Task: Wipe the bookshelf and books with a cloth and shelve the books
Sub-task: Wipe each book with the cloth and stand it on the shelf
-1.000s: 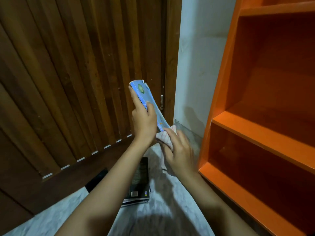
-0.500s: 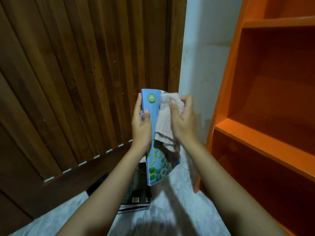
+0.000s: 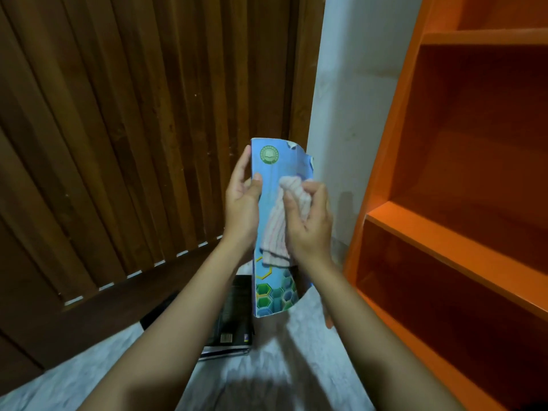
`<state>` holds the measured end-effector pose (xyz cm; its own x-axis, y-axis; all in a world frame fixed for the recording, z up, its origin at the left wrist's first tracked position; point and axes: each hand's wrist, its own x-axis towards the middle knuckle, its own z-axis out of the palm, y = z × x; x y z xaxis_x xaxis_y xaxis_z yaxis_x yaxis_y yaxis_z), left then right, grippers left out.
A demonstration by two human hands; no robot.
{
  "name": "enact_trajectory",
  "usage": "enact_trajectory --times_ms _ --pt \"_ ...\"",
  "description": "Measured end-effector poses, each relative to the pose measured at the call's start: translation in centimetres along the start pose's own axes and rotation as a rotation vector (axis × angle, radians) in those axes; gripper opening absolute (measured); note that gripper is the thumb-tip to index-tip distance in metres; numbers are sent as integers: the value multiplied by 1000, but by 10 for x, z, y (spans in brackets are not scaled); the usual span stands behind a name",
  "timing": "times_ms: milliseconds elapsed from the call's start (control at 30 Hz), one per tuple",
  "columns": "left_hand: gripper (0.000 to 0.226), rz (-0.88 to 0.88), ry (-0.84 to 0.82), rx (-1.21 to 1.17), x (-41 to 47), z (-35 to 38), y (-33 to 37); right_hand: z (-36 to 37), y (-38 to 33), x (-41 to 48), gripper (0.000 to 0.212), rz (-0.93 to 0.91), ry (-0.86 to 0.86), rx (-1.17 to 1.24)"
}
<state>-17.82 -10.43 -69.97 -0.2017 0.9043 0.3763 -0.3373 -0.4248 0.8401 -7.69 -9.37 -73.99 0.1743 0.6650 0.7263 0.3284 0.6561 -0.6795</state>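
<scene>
One slatted brown wooden door (image 3: 118,143) fills the left half of the view. An orange bookshelf (image 3: 382,173) rises along the right side, its shelves bare. A strip of white wall (image 3: 353,99) shows between the two. Pale marbled floor (image 3: 44,390) runs along the bottom.

At the centre, a thin blue book (image 3: 271,295) is held in the air above the floor, between the door and the bookshelf. It stands upright with its long axis close to vertical. Its front cover faces the viewer, with a round green emblem at the top and green and blue hexagons at the bottom. The cover bows slightly, and its top right corner looks torn.

A small stack of dark books (image 3: 234,318) lies flat on the floor just behind and below it.

The left hand (image 3: 241,209) grips the blue book's left long edge. Its thumb (image 3: 256,180) lies over the front cover and its fingers wrap behind.

The right hand (image 3: 311,226) has its fingers curled round a bunched cloth (image 3: 275,232) and presses it against the middle of the cover. The cloth is white with faint reddish stripes, and its loose end hangs down over the cover.
</scene>
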Motion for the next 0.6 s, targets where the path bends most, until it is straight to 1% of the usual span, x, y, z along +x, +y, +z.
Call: enact_trajectory --times_ms 33,67,167,200,267,333,400,467,500,600 --pt "41 6 12 -5 1 -2 0 -1 8 -7 14 -16 -14 -31" --pt "40 14 17 -12 2 -4 0 -4 22 -8 15 35 0 -59" --pt "41 16 54 -31 -2 -3 0 -14 58 -6 17 382 46 -102" --pt "41 12 80 -38 -3 -1 -2 -16 63 -9 17 418 50 -134" --pt "43 4 149 -57 -3 2 -8 -14 59 -22 19 389 36 -96" --pt "43 -15 223 -55 -1 3 -13 -11 40 -41 20 309 -10 -14" --pt "43 -29 274 -62 3 -1 -13 -12 29 -63 15 193 -88 25" --pt "42 -46 313 -107 7 -8 -10 -17 34 -82 10 104 -163 -10" --pt "42 -56 322 -132 8 -12 -7 -19 44 -88 9 120 -184 -15" --pt "42 -83 300 -180 6 -14 4 -22 67 -88 11 354 -145 -31"
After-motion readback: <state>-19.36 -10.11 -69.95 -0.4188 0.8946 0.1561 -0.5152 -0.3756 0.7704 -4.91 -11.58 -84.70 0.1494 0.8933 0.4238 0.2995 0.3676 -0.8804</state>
